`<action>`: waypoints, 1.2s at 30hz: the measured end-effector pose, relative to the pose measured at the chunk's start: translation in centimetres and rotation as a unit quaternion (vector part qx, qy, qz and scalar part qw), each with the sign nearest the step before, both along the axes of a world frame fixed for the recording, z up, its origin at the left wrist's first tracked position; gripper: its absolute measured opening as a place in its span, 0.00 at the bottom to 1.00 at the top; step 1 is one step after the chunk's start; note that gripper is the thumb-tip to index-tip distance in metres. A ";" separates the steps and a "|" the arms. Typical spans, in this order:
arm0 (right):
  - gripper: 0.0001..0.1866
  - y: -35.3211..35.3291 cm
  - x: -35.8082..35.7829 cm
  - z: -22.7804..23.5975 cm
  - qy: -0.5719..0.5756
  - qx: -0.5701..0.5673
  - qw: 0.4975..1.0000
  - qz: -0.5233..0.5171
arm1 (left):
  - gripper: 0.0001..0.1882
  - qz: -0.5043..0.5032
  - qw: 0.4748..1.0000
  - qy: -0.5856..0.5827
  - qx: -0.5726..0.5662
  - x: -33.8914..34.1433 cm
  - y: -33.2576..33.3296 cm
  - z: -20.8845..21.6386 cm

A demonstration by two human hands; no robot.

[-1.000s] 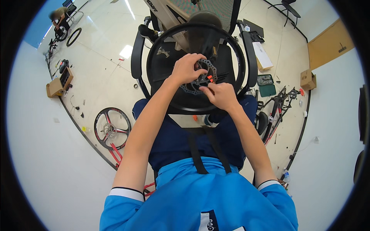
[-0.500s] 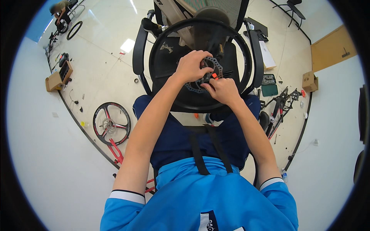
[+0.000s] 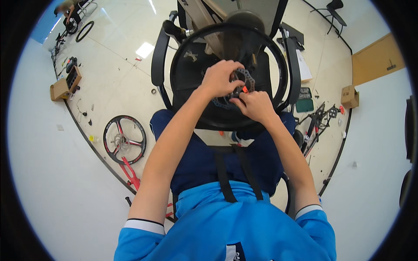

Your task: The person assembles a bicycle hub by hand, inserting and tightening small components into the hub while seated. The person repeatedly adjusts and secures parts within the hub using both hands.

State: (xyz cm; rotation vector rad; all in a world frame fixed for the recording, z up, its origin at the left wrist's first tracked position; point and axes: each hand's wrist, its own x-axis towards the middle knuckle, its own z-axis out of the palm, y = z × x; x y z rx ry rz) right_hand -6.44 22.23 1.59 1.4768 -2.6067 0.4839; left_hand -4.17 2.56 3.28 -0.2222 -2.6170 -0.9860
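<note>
A bicycle wheel with a black rim [image 3: 175, 65] rests across a black office chair in front of me. At its hub is a silver brake disc [image 3: 249, 79] with a perforated edge. My left hand [image 3: 220, 79] lies over the disc's left side, its fingers curled over the upper edge and the thumb bent toward the hub. My right hand [image 3: 257, 105] is closed close to the hub, thumb and fingers pressed together. A small orange piece [image 3: 245, 89] shows between the two hands; what the right fingers grip is mostly hidden.
Chair armrests [image 3: 160, 61] flank the wheel. A bicycle frame part [image 3: 207, 28] lies on the chair behind it. On the floor are a three-spoke wheel [image 3: 143, 143], a red fork [image 3: 130, 172], a cardboard box [image 3: 349, 96] and a green tool case [image 3: 304, 105]. Another person [image 3: 67, 9] works far left.
The view has shifted slightly, so the wheel and hands sit a little lower and further right. Both hands keep their places at the disc and hub.
</note>
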 end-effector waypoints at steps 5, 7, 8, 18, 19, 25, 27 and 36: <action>0.21 -0.4 -0.4 3.4 -0.021 0.085 0.996 0.034 | 0.20 0.002 1.000 0.019 0.013 0.5 0.5 -0.3; 0.21 -0.5 -0.7 3.6 -0.032 0.076 0.996 0.038 | 0.21 0.001 1.000 0.003 0.013 0.3 0.6 -0.4; 0.21 -0.5 -1.0 3.4 -0.044 0.104 0.993 0.036 | 0.21 -0.002 1.000 0.004 0.010 0.2 0.6 -0.4; 0.21 0.3 1.8 -1.8 0.011 -0.036 0.998 -0.051 | 0.23 0.007 1.000 -0.013 0.019 0.5 0.8 -0.3; 0.21 0.3 1.8 -1.9 0.012 -0.042 0.998 -0.053 | 0.23 0.008 1.000 -0.005 0.017 0.5 0.9 -0.3; 0.22 0.1 2.7 -2.4 0.003 -0.075 0.994 -0.075 | 0.22 0.026 0.999 0.020 0.003 0.7 1.0 -0.6; 0.21 0.4 2.8 -3.1 0.010 -0.089 0.992 -0.085 | 0.22 0.028 0.999 0.023 -0.006 0.8 1.6 -0.7; 0.22 0.0 2.1 -3.1 -0.026 -0.139 0.987 -0.080 | 0.22 0.037 0.999 0.011 0.004 0.4 0.9 -0.7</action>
